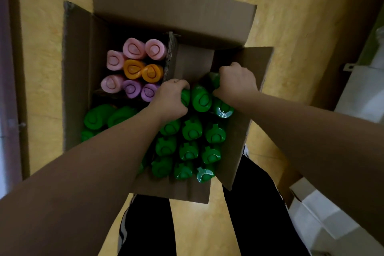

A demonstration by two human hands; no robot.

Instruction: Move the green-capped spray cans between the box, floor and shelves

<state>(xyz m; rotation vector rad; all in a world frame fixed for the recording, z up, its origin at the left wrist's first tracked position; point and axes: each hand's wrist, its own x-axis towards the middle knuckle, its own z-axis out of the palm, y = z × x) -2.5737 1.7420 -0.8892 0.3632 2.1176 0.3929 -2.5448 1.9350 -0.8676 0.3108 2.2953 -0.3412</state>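
An open cardboard box (76,64) stands on the floor below me, packed with upright bottles seen from their caps. Several green-capped bottles (192,130) fill its near and right part. My left hand (170,97) grips the top of one green bottle (185,96) in the far row. My right hand (236,83) is curled round another green bottle (214,78) by the box's right flap. Between the two hands stands a third green cap (201,97). Pink (134,48), orange (152,72) and purple (132,88) caps fill the far left corner.
A cardboard divider (170,56) separates the coloured caps from a bare compartment. The flaps stand open at the far side (166,2) and right (245,122). The yellow tiled floor (291,16) surrounds the box. My dark trouser legs (259,224) are near. White furniture (357,89) stands right.
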